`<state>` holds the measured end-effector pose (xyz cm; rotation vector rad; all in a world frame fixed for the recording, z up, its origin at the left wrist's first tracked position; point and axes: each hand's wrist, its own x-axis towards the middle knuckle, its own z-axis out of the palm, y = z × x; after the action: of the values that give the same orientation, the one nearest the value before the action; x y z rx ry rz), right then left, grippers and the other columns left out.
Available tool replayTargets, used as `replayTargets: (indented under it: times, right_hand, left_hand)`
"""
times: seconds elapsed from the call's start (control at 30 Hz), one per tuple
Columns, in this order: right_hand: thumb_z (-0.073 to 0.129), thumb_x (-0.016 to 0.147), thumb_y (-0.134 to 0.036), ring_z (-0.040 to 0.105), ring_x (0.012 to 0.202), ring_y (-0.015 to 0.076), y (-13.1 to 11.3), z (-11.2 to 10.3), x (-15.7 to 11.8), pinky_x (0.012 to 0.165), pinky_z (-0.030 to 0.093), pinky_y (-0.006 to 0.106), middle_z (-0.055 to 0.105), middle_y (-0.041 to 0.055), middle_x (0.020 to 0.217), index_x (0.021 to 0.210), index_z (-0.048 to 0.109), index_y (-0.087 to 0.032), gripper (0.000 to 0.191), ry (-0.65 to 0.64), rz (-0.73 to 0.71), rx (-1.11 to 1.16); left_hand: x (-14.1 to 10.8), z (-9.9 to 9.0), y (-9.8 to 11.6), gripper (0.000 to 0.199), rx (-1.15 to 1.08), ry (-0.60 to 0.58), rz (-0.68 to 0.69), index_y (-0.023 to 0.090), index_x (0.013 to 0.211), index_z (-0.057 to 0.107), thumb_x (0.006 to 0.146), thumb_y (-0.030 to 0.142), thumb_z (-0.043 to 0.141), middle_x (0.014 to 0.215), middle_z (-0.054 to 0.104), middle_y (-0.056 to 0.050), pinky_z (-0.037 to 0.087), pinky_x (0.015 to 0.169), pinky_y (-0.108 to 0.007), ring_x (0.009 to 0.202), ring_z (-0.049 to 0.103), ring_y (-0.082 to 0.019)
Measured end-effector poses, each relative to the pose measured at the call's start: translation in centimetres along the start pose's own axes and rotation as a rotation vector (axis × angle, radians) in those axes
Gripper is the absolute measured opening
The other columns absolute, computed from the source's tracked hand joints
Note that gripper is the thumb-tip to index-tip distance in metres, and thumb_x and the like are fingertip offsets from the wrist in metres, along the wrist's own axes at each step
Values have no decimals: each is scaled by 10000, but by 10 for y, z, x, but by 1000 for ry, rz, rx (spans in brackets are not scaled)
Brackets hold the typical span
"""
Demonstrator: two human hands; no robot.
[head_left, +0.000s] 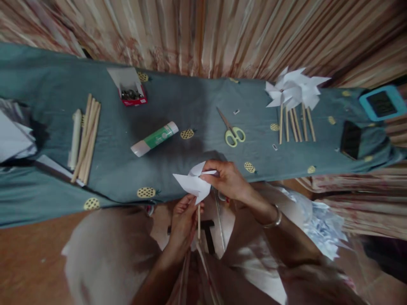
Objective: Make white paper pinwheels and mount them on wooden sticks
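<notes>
A white paper pinwheel (194, 183) is held between my two hands above the near edge of the table, over my lap. My right hand (224, 176) pinches the paper from the right, thumb and fingers closed on a blade. Below the blades, my left hand (186, 216) is closed around a thin wooden stick (199, 222), its fingers just under the paper. The stick points down toward me. How the paper joins the stick is hidden behind the blades.
Several finished pinwheels (295, 91) lie at the right, near a phone (350, 140) and a blue-framed tablet (382, 103). Scissors (234, 134), a glue stick (154, 139), an open box of metal pins (132, 94), loose sticks (87, 140) and a paper stack (14, 135) lie leftward.
</notes>
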<state>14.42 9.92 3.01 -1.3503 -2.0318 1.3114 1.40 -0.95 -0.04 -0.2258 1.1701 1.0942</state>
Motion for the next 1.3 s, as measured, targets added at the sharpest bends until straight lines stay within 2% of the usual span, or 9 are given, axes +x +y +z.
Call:
replayTargets:
  times: [0.23,0.37,0.57,0.77,0.93,1.03,1.13,1.3]
  right_hand:
    - [732,734,-188,667,736,164,9,-3,17,724,502,277,752,2,785,857,752,-183,125,-46,67,55]
    - [771,668,-180,639,696,146,12,-1,26,674,486,248,717,-28,701,780,736,-182,118,-29,57,73]
    - [760,640,-167,627,708,152,12,-3,32,675,475,252,713,-19,715,748,722,-174,115,-57,91,85]
    - [727,627,-180,583,692,130,9,-3,29,656,434,237,671,-26,694,704,695,-153,87,-67,78,202]
    - [806,583,-237,596,684,125,3,-10,22,672,462,244,684,-27,700,698,689,-154,184,-110,66,471]
    - [860,566,-276,625,704,128,-4,-18,19,708,495,257,724,-15,754,762,721,-163,266,-125,51,635]
    - [891,538,-288,632,690,117,-9,-22,21,711,502,251,737,-18,758,770,737,-173,301,-79,31,801]
    - [918,479,-290,648,694,119,-2,-24,29,725,512,249,748,-27,752,769,749,-193,350,41,49,979]
  left_hand:
    - [4,2,1,393,-25,-41,71,131,734,710,407,170,923,601,699,13,471,482,-122,473,598,-58]
    - [1,3,3,300,-17,-60,87,127,744,714,502,116,891,611,707,4,477,477,-117,467,599,-55]
    - [-2,4,6,192,16,-90,85,123,786,729,634,53,826,651,718,-6,491,499,-109,484,605,-47]
    - [-4,0,7,318,32,-138,155,108,784,735,518,150,904,616,701,-6,476,510,-120,482,589,-45]
    - [-16,7,11,383,66,-97,240,124,747,734,428,222,921,624,701,11,456,500,-136,478,573,-43]
    - [-25,15,19,367,117,-129,307,135,705,723,425,261,923,628,695,15,459,507,-147,500,584,-54]
    - [-26,23,34,386,213,-168,395,138,708,728,433,321,927,610,685,9,462,496,-165,498,580,-70]
    - [-3,39,74,378,410,-208,590,146,735,738,487,372,913,646,703,-20,477,518,-201,565,599,-111]
